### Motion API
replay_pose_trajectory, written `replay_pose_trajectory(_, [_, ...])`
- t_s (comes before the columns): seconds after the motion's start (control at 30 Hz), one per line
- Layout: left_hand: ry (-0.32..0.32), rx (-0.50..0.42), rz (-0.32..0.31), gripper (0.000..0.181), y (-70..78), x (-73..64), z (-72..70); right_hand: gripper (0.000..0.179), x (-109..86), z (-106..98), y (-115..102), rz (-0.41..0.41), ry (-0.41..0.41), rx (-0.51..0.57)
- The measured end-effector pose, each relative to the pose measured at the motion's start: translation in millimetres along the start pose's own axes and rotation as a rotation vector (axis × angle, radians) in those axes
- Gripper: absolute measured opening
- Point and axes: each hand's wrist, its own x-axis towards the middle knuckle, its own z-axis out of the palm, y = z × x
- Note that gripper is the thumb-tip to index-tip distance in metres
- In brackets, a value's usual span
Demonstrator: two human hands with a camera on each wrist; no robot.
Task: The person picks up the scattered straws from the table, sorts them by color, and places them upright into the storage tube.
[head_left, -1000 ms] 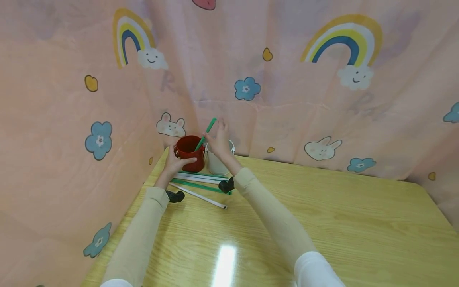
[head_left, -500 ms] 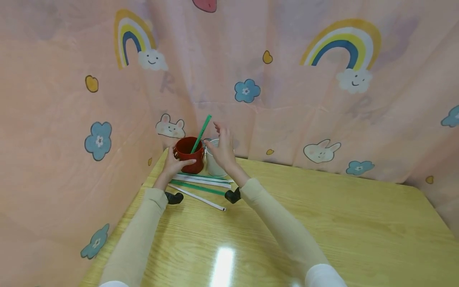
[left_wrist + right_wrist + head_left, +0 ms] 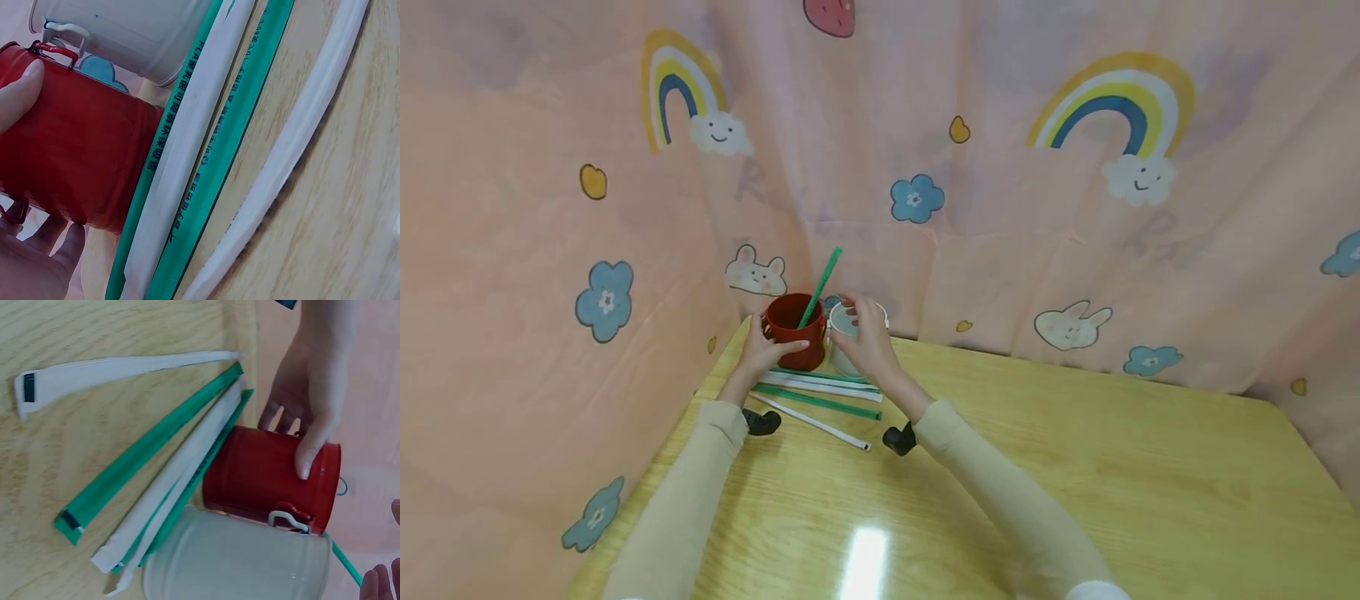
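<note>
A small red bucket (image 3: 803,357) stands upright by the back left corner of the table. My left hand (image 3: 760,350) grips it round the side, thumb across the front and fingers behind, as the left wrist view also shows. A green wrapped straw (image 3: 822,287) leans in the red bucket, its upper end sticking out above the rim. Touching it on the right is a white bucket (image 3: 237,556), partly hidden in the head view by my right hand (image 3: 871,343). That hand holds nothing; its fingers are loosely bent in front of the white bucket's rim.
Several green and white wrapped straws lie before the buckets, including a green straw (image 3: 820,402) and a separate white straw (image 3: 812,422) nearer me. A patterned pink curtain (image 3: 985,267) hangs close behind and along the left side of the wooden table (image 3: 1075,467).
My right hand has let go of the green straw, which now leans in the red bucket. It has then come down toward the white bucket. My left hand keeps its grip.
</note>
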Motion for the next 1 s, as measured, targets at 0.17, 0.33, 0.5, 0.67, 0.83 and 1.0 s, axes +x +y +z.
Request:
replay_pose_trajectory(0.17, [0.003, -0.010, 0.009, 0.091, 1.0, 1.3, -1.0, 0.050, -6.1, 2, 7, -0.020, -0.056, -0.003])
replay_pose_trajectory(0.33, [-0.005, 0.011, 0.003, 0.091, 1.0, -1.4, -0.9, 0.048, -17.4, 2, 14, -0.019, -0.127, -0.004])
replay_pose_trajectory(0.5, [-0.012, 0.030, 0.007, 0.091, -0.4, -2.8, 0.5, 0.045, -27.6, 4, 25, -0.045, -0.170, -0.018])
replay_pose_trajectory(0.67, [-0.002, 0.016, 0.001, 0.091, -1.8, -2.8, 0.8, 0.043, -36.5, 5, 34, -0.034, -0.220, 0.002])
replay_pose_trajectory(0.83, [-0.006, 0.003, -0.021, 0.091, 2.2, -3.0, 1.9, 0.042, -42.0, 6, 41, 0.017, -0.263, -0.008])
replay_pose_trajectory(1.0, [-0.021, 0.000, -0.040, 0.091, 20.0, -11.6, 1.5, 0.040, -46.5, 6, 45, 0.031, -0.307, -0.016])
